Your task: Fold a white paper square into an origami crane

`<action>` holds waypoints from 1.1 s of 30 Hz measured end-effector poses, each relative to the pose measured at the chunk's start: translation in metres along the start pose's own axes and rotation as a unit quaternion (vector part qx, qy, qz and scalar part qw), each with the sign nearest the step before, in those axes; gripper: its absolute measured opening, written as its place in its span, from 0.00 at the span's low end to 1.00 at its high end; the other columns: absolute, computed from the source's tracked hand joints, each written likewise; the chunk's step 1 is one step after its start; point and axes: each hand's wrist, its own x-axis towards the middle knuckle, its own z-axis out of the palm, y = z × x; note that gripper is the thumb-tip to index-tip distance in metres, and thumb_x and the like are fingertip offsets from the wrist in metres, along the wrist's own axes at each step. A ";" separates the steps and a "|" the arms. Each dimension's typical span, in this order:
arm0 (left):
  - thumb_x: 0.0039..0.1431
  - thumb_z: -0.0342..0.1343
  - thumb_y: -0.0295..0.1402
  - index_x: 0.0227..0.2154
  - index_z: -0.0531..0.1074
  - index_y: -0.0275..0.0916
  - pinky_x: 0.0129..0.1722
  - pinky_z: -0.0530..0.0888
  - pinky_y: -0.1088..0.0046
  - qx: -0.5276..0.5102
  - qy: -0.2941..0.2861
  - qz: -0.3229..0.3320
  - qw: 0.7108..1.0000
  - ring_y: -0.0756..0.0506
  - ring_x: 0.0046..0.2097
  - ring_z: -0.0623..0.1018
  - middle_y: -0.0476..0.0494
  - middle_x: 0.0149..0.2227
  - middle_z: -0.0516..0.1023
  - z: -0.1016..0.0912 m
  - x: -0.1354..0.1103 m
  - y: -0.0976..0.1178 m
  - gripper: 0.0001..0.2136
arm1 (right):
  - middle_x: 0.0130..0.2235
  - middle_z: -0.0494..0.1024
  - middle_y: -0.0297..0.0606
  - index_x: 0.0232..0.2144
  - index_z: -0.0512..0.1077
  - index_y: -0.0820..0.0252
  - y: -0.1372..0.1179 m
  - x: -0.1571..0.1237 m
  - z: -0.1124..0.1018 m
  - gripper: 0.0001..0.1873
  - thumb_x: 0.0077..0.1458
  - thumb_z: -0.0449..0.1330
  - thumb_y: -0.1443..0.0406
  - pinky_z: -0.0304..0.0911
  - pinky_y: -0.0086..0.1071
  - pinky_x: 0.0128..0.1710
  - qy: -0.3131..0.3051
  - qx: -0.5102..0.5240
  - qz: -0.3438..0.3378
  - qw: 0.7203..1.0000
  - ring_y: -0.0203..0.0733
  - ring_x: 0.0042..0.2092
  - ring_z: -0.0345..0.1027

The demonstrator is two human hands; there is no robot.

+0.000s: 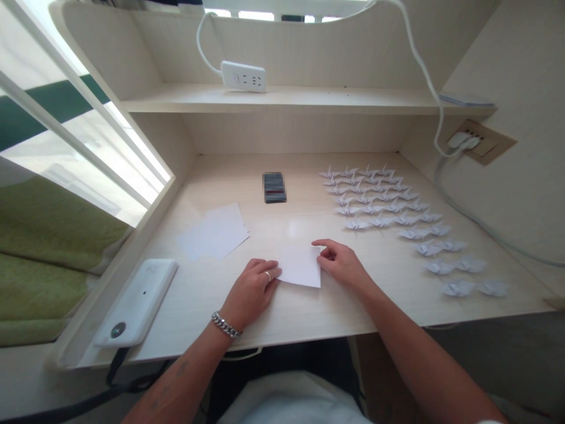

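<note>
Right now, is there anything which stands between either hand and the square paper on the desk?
Nothing visible does. The left hand rests at the left edge of the paper, and the right hand is at its right edge. The loose sheets and cranes lie apart.

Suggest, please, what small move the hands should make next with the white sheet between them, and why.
I would probably fold the sheet's right edge toward the left hand: that hand is at its left edge, the right hand is at its right edge, and folded paper birds stand on the desk.
</note>
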 end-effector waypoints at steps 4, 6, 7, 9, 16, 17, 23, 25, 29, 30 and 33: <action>0.60 0.52 0.29 0.43 0.74 0.36 0.49 0.73 0.59 0.018 0.040 -0.056 0.997 0.42 0.47 0.73 0.38 0.44 0.77 -0.002 0.001 -0.002 0.11 | 0.31 0.74 0.33 0.43 0.74 0.56 0.006 -0.006 0.000 0.17 0.48 0.57 0.67 0.67 0.31 0.32 0.011 0.069 0.041 0.997 0.37 0.29 0.71; 0.60 0.52 0.29 0.44 0.73 0.35 0.47 0.73 0.59 0.020 0.062 -0.096 0.993 0.42 0.45 0.74 0.38 0.42 0.78 -0.003 0.000 -0.001 0.11 | 0.31 0.73 0.32 0.45 0.72 0.57 0.008 -0.012 0.003 0.19 0.48 0.59 0.66 0.68 0.31 0.31 0.038 0.133 0.065 0.988 0.38 0.29 0.72; 0.60 0.52 0.29 0.44 0.73 0.35 0.47 0.74 0.60 0.019 0.067 -0.115 0.991 0.42 0.44 0.75 0.39 0.40 0.78 -0.004 0.000 0.000 0.11 | 0.31 0.72 0.32 0.46 0.71 0.56 0.008 -0.016 0.005 0.20 0.48 0.60 0.65 0.69 0.32 0.32 0.053 0.165 0.073 0.982 0.38 0.30 0.73; 0.59 0.53 0.30 0.43 0.73 0.36 0.46 0.74 0.61 0.010 0.065 -0.140 0.988 0.42 0.43 0.75 0.40 0.39 0.77 -0.004 -0.001 0.002 0.11 | 0.31 0.71 0.31 0.47 0.69 0.55 0.008 -0.025 0.010 0.22 0.48 0.61 0.64 0.70 0.33 0.34 0.078 0.205 0.088 0.972 0.40 0.30 0.74; 0.54 0.59 0.33 0.43 0.71 0.37 0.50 0.72 0.61 -0.022 0.072 -0.113 0.991 0.42 0.47 0.73 0.39 0.44 0.74 0.008 -0.005 0.030 0.13 | 0.26 0.70 0.27 0.47 0.63 0.56 -0.005 -0.051 0.029 0.25 0.46 0.65 0.62 0.70 0.33 0.35 0.141 0.309 0.126 0.932 0.41 0.30 0.75; 0.53 0.61 0.33 0.44 0.71 0.36 0.51 0.71 0.60 -0.019 0.076 -0.095 0.992 0.41 0.48 0.71 0.38 0.46 0.73 0.012 -0.004 0.036 0.15 | 0.26 0.70 0.27 0.46 0.63 0.56 -0.007 -0.053 0.032 0.25 0.46 0.65 0.62 0.70 0.33 0.35 0.146 0.324 0.132 0.925 0.41 0.30 0.75; 0.58 0.54 0.26 0.39 0.74 0.37 0.45 0.74 0.62 0.037 0.090 0.009 0.995 0.42 0.45 0.70 0.39 0.44 0.76 0.027 0.002 0.054 0.08 | 0.25 0.71 0.27 0.42 0.60 0.56 -0.013 -0.066 0.039 0.23 0.47 0.65 0.60 0.69 0.35 0.35 0.133 0.371 0.154 0.906 0.40 0.28 0.73; 0.59 0.53 0.24 0.37 0.75 0.37 0.42 0.75 0.63 0.032 0.085 0.023 0.996 0.43 0.42 0.71 0.42 0.40 0.79 0.028 0.003 0.050 0.07 | 0.27 0.72 0.29 0.43 0.61 0.56 -0.010 -0.071 0.031 0.23 0.47 0.65 0.59 0.69 0.35 0.33 0.109 0.305 0.141 0.936 0.39 0.28 0.71; 0.60 0.53 0.25 0.36 0.76 0.37 0.41 0.75 0.64 0.008 0.060 0.024 0.998 0.44 0.40 0.72 0.43 0.39 0.80 0.025 0.000 0.041 0.07 | 0.35 0.71 0.36 0.47 0.69 0.54 -0.004 -0.077 0.010 0.24 0.46 0.65 0.62 0.67 0.38 0.38 0.081 -0.005 0.026 0.996 0.40 0.33 0.67; 0.60 0.53 0.26 0.35 0.76 0.38 0.41 0.75 0.64 0.000 0.054 0.019 0.998 0.44 0.40 0.72 0.43 0.39 0.81 0.024 0.000 0.039 0.07 | 0.38 0.71 0.38 0.46 0.71 0.54 -0.003 -0.076 0.006 0.22 0.46 0.65 0.64 0.67 0.39 0.40 0.061 -0.049 -0.012 0.997 0.42 0.36 0.67; 0.60 0.53 0.27 0.36 0.77 0.39 0.42 0.75 0.64 -0.029 0.036 -0.001 0.999 0.44 0.42 0.72 0.44 0.39 0.81 0.021 -0.003 0.037 0.08 | 0.45 0.71 0.42 0.46 0.73 0.53 -0.001 -0.070 0.001 0.20 0.48 0.63 0.67 0.63 0.43 0.48 0.023 -0.117 -0.100 0.988 0.47 0.46 0.65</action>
